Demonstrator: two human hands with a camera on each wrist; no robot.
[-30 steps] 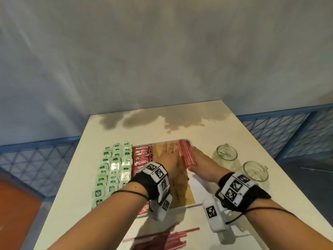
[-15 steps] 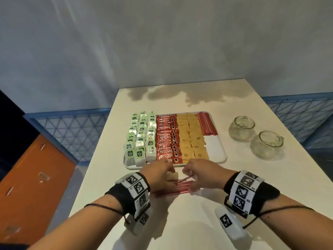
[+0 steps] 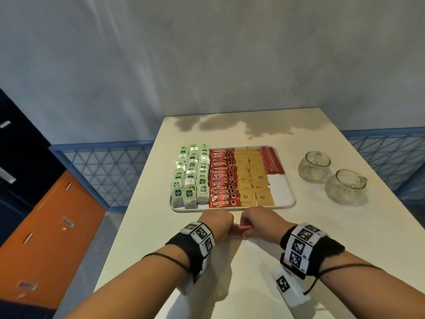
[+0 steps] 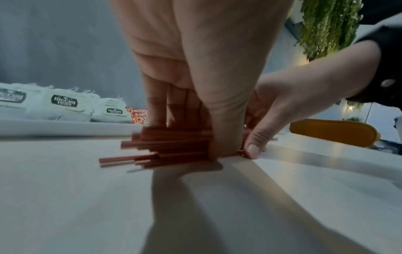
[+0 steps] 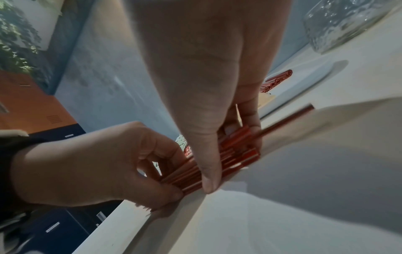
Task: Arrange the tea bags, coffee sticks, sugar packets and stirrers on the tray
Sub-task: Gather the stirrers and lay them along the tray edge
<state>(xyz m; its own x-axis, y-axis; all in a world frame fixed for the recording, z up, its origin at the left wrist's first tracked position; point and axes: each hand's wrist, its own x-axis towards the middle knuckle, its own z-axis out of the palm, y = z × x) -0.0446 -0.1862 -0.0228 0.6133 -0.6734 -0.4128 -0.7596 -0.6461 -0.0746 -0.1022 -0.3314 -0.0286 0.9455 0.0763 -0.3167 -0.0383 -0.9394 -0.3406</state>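
Red stirrers (image 3: 238,228) in one bundle sit gripped between my left hand (image 3: 216,221) and right hand (image 3: 262,223) beside one tray (image 3: 288,199) and two glass jars (image 3: 314,166).

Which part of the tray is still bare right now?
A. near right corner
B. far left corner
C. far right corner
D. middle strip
A: the tray shows bare white at its near right corner, in front of the stirrers already laid and beside the sugar packets.

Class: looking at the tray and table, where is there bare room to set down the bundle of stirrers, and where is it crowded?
Bare: the tray's near-right corner, between the sugar packets, laid stirrers and rim; also table beside the jars. Crowded: tea bags and coffee sticks.
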